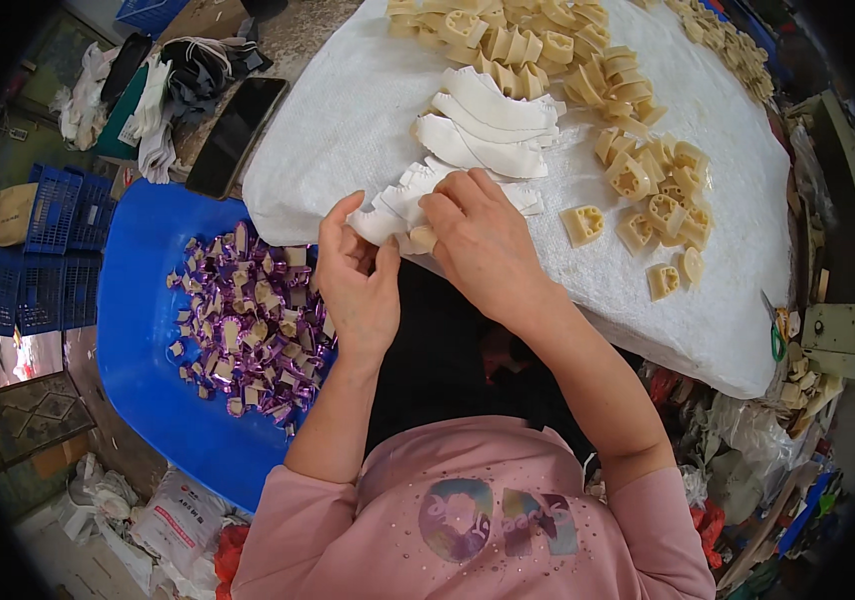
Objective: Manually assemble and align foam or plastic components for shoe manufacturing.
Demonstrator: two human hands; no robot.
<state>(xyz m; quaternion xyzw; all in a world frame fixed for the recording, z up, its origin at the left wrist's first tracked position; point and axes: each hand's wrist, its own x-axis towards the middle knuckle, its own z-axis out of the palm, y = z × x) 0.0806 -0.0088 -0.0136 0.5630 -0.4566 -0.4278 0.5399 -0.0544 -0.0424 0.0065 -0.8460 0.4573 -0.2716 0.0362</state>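
Note:
At the near left corner of the white-covered table, both of my hands meet around a small beige moulded piece (pixel 423 239) and a curved white strip (pixel 380 222). My left hand (pixel 358 285) has its thumb and fingers about the strip's left end. Curled over the beige piece is my right hand (pixel 483 235), its fingertips pressed against it; the underside is hidden. Just beyond, more white strips (pixel 483 140) with notched edges lie fanned in overlapping layers. Loose beige hollow pieces (pixel 582 226) rest to the right of my right hand.
A blue tub (pixel 143 330) at left holds many purple-wrapped pieces (pixel 248 330). Beige pieces (pixel 523 45) are heaped on the white cloth (pixel 668 330). A dark phone (pixel 238 135) and gloves (pixel 153 120) lie at far left. Green-handled scissors (pixel 778 335) hang by the right edge.

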